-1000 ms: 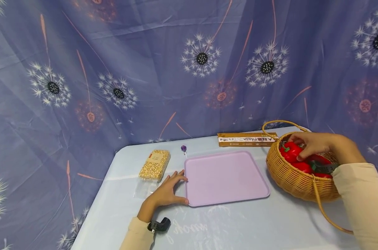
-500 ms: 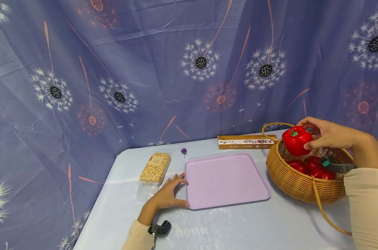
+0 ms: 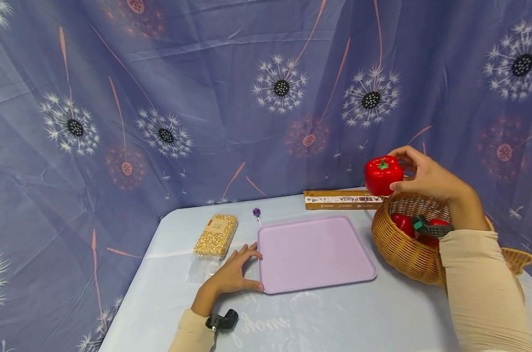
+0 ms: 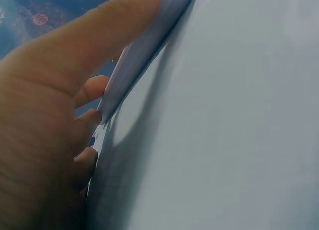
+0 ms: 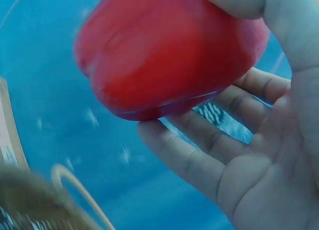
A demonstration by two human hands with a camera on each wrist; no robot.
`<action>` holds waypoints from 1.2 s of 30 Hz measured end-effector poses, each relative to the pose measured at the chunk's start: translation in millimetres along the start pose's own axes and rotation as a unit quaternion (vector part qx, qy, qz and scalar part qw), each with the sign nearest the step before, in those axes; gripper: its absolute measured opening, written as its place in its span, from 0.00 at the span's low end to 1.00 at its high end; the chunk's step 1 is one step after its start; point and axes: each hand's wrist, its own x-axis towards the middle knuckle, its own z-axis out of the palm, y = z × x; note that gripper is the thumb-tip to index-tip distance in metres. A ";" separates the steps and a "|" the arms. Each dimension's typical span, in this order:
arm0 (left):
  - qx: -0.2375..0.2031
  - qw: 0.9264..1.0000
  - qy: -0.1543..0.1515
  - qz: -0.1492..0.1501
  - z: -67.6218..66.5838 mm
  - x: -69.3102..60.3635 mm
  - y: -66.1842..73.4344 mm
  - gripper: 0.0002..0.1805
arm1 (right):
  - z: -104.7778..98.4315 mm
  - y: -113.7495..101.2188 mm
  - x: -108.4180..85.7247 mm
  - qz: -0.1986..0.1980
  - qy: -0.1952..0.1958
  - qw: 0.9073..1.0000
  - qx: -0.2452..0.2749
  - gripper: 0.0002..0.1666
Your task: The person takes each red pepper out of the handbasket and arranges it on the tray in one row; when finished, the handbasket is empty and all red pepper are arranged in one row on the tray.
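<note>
My right hand (image 3: 431, 178) holds a red bell pepper (image 3: 382, 175) with a green stem between thumb and fingers, raised above the back left rim of a round wicker basket (image 3: 402, 259). From the right wrist, the same pepper (image 5: 169, 56) fills the upper part of the view, thumb on top and fingertips beneath. More red peppers (image 3: 402, 224) lie in the basket, partly hidden by my wrist. At the left side of a lilac tray (image 3: 316, 254), my left hand (image 3: 230, 276) rests with fingers spread, thumb and fingertips touching its edge.
A vacuum pack of yellow grains (image 3: 215, 237) lies left of the tray. Behind the tray is a purple ball on a white stick (image 3: 256, 213), like a lollipop. A long pasta box (image 3: 338, 200) lies at the back, by the basket. A patterned curtain (image 3: 231, 112) hangs behind the table.
My right hand has lifted the red bell pepper out of the basket, upward and to the left. The basket handle has dropped to the right. My left hand stays at the tray.
</note>
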 end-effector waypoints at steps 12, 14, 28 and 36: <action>0.011 1.000 0.008 -0.004 -8.7 1.8 -5.1 0.44 | 89.9 -4.2 69.9 -0.035 0.000 0.995 0.096 0.40; 0.011 1.000 0.005 -0.007 -9.7 1.8 -5.0 0.44 | 107.8 -0.2 79.9 -0.037 -0.012 0.994 0.104 0.41; 0.016 1.000 0.009 -0.007 -4.8 -1.0 -5.1 0.44 | 248.3 40.4 104.2 0.010 -0.018 0.979 0.203 0.42; 0.017 1.000 -0.004 -0.015 0.4 1.0 -0.3 0.44 | 298.3 51.9 80.3 0.056 -0.006 0.977 0.203 0.41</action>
